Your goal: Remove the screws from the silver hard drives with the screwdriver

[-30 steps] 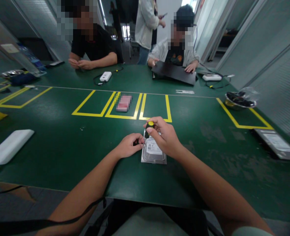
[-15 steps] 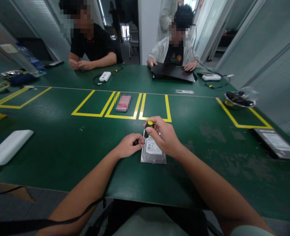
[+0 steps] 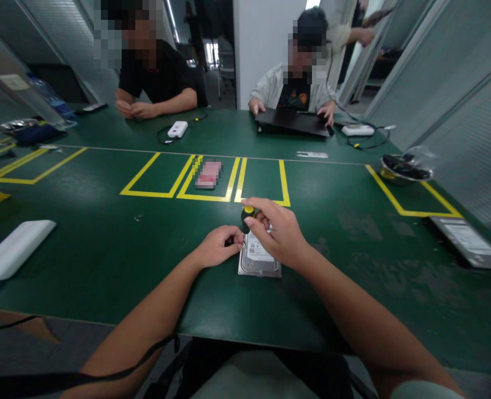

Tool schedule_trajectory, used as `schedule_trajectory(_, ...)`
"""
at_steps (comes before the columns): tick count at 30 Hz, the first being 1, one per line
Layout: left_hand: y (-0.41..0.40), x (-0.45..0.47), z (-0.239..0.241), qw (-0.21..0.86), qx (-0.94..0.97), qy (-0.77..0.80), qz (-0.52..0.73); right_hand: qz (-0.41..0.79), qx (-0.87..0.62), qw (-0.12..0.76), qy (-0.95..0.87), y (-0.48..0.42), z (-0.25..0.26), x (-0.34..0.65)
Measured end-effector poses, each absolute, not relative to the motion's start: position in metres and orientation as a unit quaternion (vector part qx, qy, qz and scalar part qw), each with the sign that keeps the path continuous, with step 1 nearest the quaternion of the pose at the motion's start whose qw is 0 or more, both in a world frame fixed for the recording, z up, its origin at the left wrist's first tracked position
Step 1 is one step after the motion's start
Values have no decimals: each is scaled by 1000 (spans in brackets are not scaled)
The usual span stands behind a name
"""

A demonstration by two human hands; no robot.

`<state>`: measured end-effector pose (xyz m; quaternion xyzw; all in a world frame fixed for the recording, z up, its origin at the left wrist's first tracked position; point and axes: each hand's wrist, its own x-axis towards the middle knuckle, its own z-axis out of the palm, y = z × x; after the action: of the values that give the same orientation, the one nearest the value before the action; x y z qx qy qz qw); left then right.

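A silver hard drive (image 3: 260,267) with a white label lies flat on the green table in front of me. My right hand (image 3: 276,230) is closed around the handle of a short black and yellow screwdriver (image 3: 247,219), held upright over the drive's left side. At the drive's left edge, my left hand (image 3: 223,245) has its fingers pinched together, close by the screwdriver's lower end. What those fingers hold, if anything, is too small to make out. The screwdriver's tip is hidden.
Another hard drive (image 3: 470,243) rests at the right edge, below a bowl of dark items (image 3: 407,167). A white power bank-like block (image 3: 16,249) lies left. Beyond the yellow tape frames sit two people, one holding a black folder-like object (image 3: 293,122).
My right hand has shifted the top of the screwdriver slightly left and turned it a little more upright. My left hand and the hard drive stay in place.
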<state>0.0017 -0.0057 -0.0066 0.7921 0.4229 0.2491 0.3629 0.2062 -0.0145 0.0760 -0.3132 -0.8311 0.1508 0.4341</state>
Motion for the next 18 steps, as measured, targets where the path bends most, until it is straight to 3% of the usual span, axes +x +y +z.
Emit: schedule_trajectory(18,-6,1,-5,329,809,424,240,173,-287,463,-820,-17,80,205)
